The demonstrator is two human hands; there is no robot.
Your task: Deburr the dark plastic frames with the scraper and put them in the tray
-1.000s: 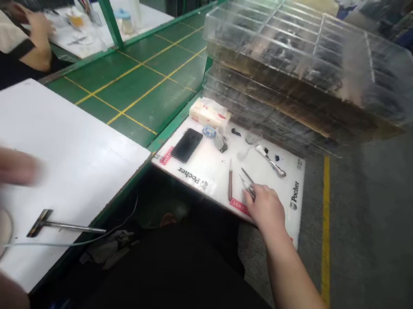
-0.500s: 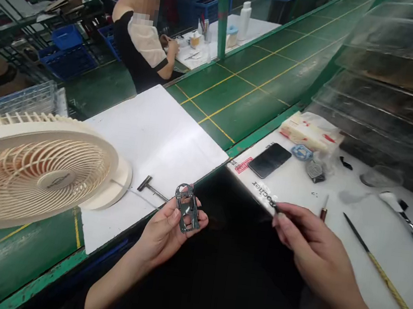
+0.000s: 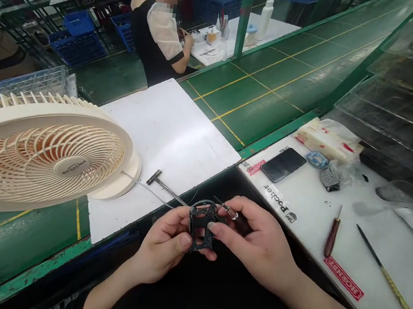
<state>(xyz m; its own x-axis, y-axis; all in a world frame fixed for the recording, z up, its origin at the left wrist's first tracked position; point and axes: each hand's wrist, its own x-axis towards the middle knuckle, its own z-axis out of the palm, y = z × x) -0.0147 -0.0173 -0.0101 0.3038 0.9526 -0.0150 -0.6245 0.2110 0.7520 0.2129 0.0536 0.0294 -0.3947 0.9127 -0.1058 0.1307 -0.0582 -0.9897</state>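
Observation:
My left hand [image 3: 166, 245] is closed around the edge of a small dark frame-like part [image 3: 203, 225] with openings through its middle. My right hand [image 3: 259, 240] meets it from the other side, its thumb pressing on the part. A thin-shafted tool with a dark reddish handle [image 3: 231, 211] is tucked in the fingers of my right hand. Its fine shaft points up and left, past the top of the part and apart from it. The rest of its handle is hidden in the hand. Both hands are above my dark lap, between two white boards.
A cream fan [image 3: 50, 154] stands left, near a small hammer [image 3: 166, 188] on the white board [image 3: 180, 125]. On the right board lie a phone [image 3: 283, 164], a wooden-handled pointed tool [image 3: 331, 237] and a yellow-handled file [image 3: 388, 279]. A co-worker [image 3: 154, 31] sits beyond.
My right hand has come left from the right board's edge to the dark part. The part has turned in my left hand and moved slightly right. The view has shifted a little.

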